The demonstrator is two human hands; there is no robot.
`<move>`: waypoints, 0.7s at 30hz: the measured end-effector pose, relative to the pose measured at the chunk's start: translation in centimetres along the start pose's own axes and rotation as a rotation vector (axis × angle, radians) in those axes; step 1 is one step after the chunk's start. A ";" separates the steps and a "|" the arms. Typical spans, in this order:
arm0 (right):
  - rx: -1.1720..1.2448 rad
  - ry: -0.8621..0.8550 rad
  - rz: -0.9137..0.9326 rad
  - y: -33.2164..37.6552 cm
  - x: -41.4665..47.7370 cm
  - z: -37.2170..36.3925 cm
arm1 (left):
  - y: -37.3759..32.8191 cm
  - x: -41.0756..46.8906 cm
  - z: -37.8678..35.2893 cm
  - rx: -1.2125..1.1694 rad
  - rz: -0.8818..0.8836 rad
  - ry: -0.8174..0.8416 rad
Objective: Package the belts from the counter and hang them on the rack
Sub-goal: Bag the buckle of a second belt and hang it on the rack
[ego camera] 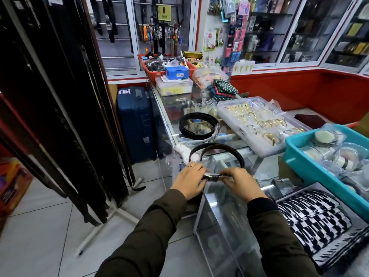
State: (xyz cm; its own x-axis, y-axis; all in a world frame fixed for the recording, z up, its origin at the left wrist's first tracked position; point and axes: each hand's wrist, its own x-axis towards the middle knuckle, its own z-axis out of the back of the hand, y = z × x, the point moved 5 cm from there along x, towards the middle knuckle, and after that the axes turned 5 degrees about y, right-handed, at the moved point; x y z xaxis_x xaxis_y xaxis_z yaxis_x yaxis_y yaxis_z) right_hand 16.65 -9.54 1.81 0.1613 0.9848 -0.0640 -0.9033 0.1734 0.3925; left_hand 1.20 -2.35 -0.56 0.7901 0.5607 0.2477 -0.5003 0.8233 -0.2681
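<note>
1. Two hands meeting at the buckle end of a black belt [216, 149]: left hand [189, 181] at 9 o'clock of the buckle [213, 176], right hand [242, 183] at 3 o'clock, fingers of both closing on the metal and the strap ends just beside it.
2. Arching away toward 12 o'clock in a doubled loop, standing up over the glass counter [225, 208] rather than lying flat; judging from that, fairly stiff along its length yet bending easily into a curve, and likely springing open if let go.
3. Looking light enough for fingertips alone, with the weight probably sitting in the buckle; holding there seeming the soundest choice, since the smooth strap could slide through a loose pinch.
4. Lying further off at 12 o'clock, a second belt [197, 126] coiled on the counter, apparently already inside a clear wrapper, though the glare making that hard to confirm.
5. Showing something clear under the hands near the counter edge; impossible to say whether sleeve or only glass.
6. Standing at 9 to 10 o'clock, well apart from the hands, a rack [65, 116] crowded with dark hanging belts; carrying by the buckle end and letting the strap hang probably keeping it from tangling.
7. Crowding the counter at 2 o'clock, a tray of bangles [257, 124] and a teal bin [311, 168]; swinging strap ends possibly catching on them.
</note>
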 end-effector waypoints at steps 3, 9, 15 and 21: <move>0.008 -0.010 0.062 2.2 0.6 0.7 | 1.5 -0.9 2.3 -0.042 -0.006 -0.103; 0.187 -0.048 0.257 7.9 2.8 2.2 | 5.3 -3.0 8.3 -0.222 0.056 -0.305; 0.491 -0.056 0.347 13.5 5.5 3.4 | 8.9 -5.2 12.6 -0.822 0.416 -0.594; 0.871 0.006 0.428 19.8 7.4 4.1 | 10.6 -6.6 15.5 -1.189 0.475 -0.806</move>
State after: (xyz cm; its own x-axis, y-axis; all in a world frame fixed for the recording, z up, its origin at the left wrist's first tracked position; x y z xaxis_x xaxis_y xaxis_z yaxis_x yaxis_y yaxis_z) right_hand 1.55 1.13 12.84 -0.1171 0.9641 0.2384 -0.2735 -0.2621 0.9255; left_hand -14.79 4.01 9.35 0.0453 0.9679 0.2474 0.2353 0.2304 -0.9442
